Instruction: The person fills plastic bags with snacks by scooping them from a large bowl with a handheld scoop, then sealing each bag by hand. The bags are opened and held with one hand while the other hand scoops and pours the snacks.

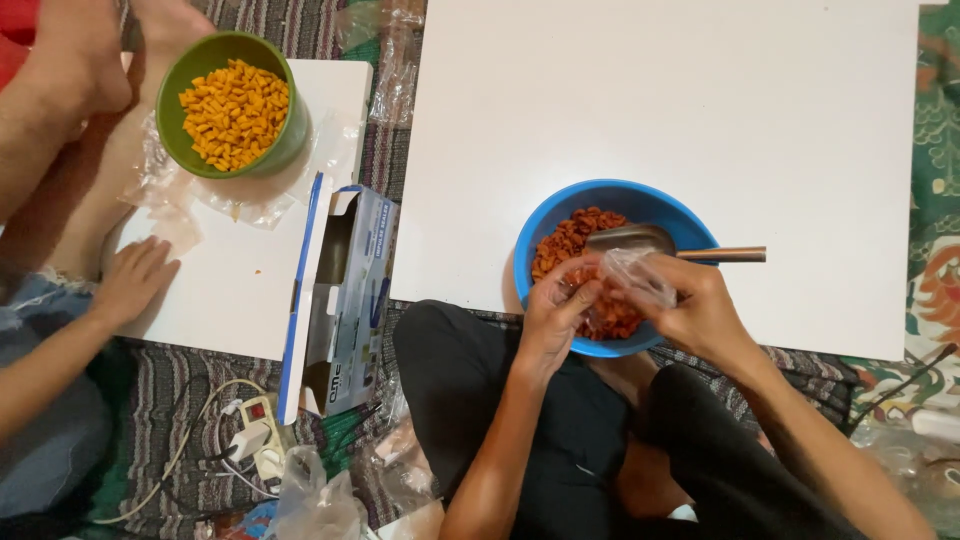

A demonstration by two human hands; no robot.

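Right now we pinch the small clear bag [638, 277] with left hand [553, 318] and right hand [700, 310], both grips clamped on its mouth over the blue bowl [540, 228] of reddish snacks [565, 240]; best keep the mouth wide and low.

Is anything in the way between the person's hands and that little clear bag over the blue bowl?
No. Both the left hand and right hand already pinch the clear bag directly above the blue bowl.
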